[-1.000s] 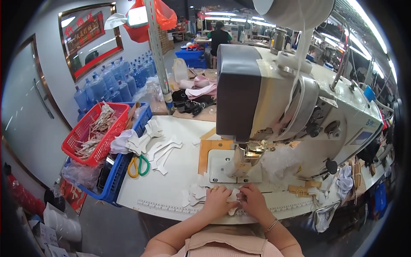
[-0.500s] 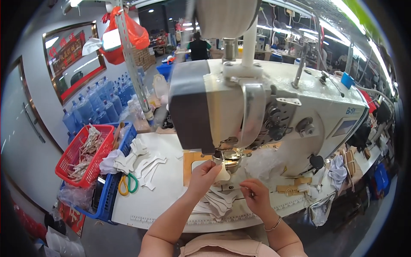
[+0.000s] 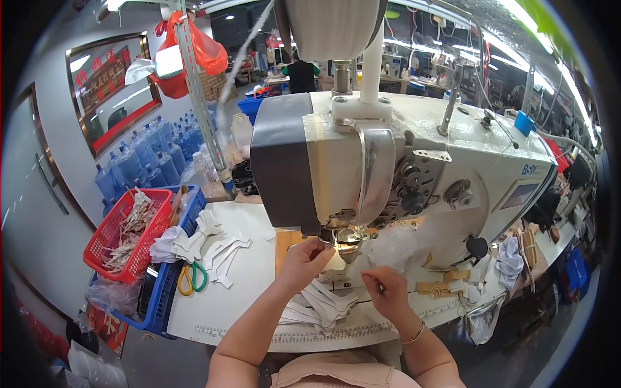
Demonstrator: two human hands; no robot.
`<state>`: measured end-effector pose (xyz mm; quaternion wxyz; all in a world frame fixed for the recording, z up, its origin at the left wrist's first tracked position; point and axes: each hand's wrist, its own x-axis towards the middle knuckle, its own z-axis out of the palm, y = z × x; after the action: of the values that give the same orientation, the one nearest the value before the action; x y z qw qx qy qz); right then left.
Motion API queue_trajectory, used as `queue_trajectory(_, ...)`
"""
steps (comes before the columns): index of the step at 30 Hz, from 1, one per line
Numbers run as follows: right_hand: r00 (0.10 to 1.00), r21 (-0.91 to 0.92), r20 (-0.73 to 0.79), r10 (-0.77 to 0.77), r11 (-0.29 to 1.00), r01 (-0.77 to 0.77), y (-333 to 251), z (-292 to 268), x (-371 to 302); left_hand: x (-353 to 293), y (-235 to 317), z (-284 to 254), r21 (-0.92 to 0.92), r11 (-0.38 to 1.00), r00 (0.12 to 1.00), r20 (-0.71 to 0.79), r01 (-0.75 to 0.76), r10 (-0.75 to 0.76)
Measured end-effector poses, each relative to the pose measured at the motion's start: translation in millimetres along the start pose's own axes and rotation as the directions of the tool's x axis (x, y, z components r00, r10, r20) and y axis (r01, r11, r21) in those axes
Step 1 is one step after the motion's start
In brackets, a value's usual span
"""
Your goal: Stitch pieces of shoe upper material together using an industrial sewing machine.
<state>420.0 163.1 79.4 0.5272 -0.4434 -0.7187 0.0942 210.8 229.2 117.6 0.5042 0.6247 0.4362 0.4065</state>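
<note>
A large white industrial sewing machine [image 3: 427,145] fills the middle, its lit needle area low at the front. My left hand [image 3: 305,262] pinches a small cream-white cut piece [image 3: 334,264] right beside the needle and presser foot. To the right of that piece, my right hand [image 3: 389,292] hovers over the table with its fingers curled and the thumb against them; whether anything small is between them cannot be seen. Between my forearms lies a loose pile of white cut pieces [image 3: 320,305], several overlapping, close to the table's front edge.
Green-and-orange-handled scissors [image 3: 193,278] lie left of more white pieces [image 3: 228,255]. A red basket [image 3: 97,249] rests on a blue crate [image 3: 169,288] at the table's left. A printed ruler strip [image 3: 259,335] follows the front edge. Clear plastic [image 3: 392,249] and tan blocks [image 3: 433,288] lie right.
My right hand's fingers have drawn closer together and the hand has turned a little. My left hand stays at the needle with the cream piece. The pile beneath looks slightly spread to the left.
</note>
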Motion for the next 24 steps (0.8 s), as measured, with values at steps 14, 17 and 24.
queue_trajectory(14, 0.968, -0.01, 0.212, -0.133, 0.99, 0.138, -13, -4, 60, -31, -2, 25, 0.751, 0.234, 0.518, 0.165, -0.617, 0.839)
queue_trajectory(17, 0.969, 0.015, 0.217, -0.119, 0.993, 0.118, -12, -1, 60, -16, -3, 16, 0.687, 0.311, 0.495, 0.082, -0.657, 0.865)
queue_trajectory(24, 0.962, 0.005, 0.252, -0.102, 0.995, 0.104, -17, 0, 59, 12, -11, -10, 0.513, 0.506, 0.593, 0.008, -0.693, 0.805)
